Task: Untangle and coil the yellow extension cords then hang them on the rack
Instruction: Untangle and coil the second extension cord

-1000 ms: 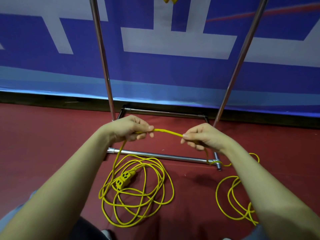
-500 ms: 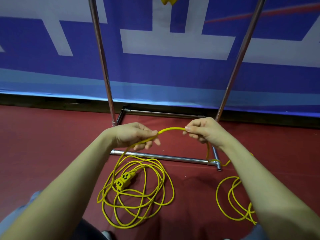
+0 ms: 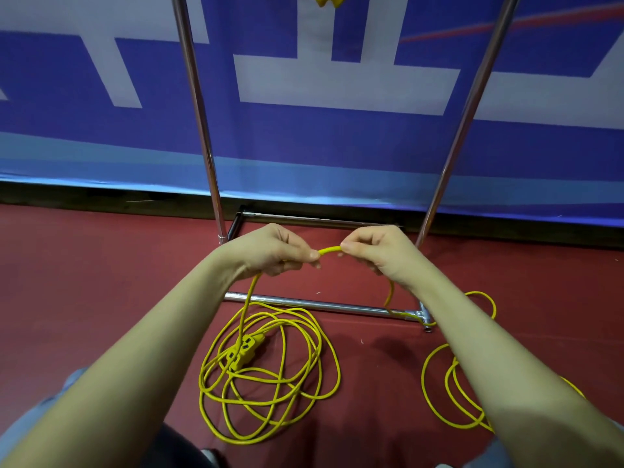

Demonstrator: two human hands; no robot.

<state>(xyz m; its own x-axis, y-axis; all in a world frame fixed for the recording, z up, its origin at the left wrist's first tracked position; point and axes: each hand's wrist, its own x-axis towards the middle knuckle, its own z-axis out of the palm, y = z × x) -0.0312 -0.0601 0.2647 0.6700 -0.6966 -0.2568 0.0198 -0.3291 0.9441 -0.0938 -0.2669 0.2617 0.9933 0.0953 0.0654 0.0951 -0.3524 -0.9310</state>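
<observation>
Both hands grip one yellow extension cord (image 3: 330, 249), a short arc of it showing between them. My left hand (image 3: 273, 250) pinches it at centre left, and the cord drops from there to a loose pile of loops (image 3: 270, 376) on the red floor, with a yellow socket block (image 3: 243, 350) lying in it. My right hand (image 3: 374, 249) holds the other side, and cord falls from it to the rack's base corner. More yellow loops (image 3: 449, 390) lie at the right, partly hidden by my right forearm. The chrome rack (image 3: 199, 130) stands just behind my hands.
The rack's base bar (image 3: 324, 305) runs across the floor under my hands, and its right upright (image 3: 462, 126) slants upward. A blue and white banner (image 3: 337, 146) covers the wall behind. Something yellow (image 3: 329, 0) hangs at the top edge. Grey trouser legs show at the bottom corners.
My hands have moved closer together and slightly upward, so the cord between them has shortened from a long stretch to a short arc. The loops on the floor have barely shifted.
</observation>
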